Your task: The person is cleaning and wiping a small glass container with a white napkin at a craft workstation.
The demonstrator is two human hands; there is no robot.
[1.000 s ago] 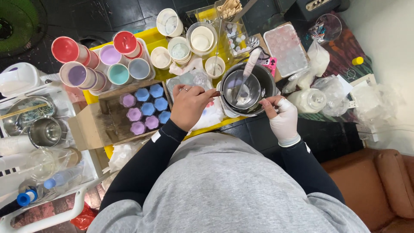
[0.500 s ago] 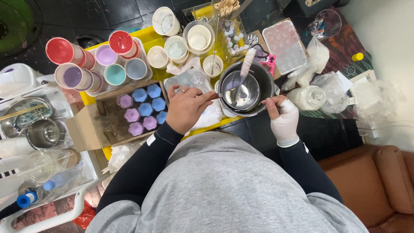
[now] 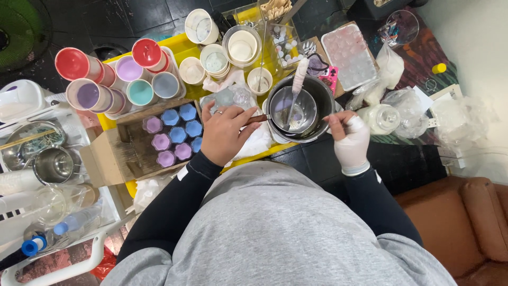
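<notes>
Seen from above, a person's bare left hand has its fingers curled around the dark handle of a small saucepan resting inside a larger metal pot on the yellow table. The gloved right hand, at the pot's four o'clock, pinches the rim, though how firmly is unclear. A spatula leans at twelve o'clock. At nine o'clock stand small blue and purple moulds. Tilting the saucepan could slop its contents onto them.
</notes>
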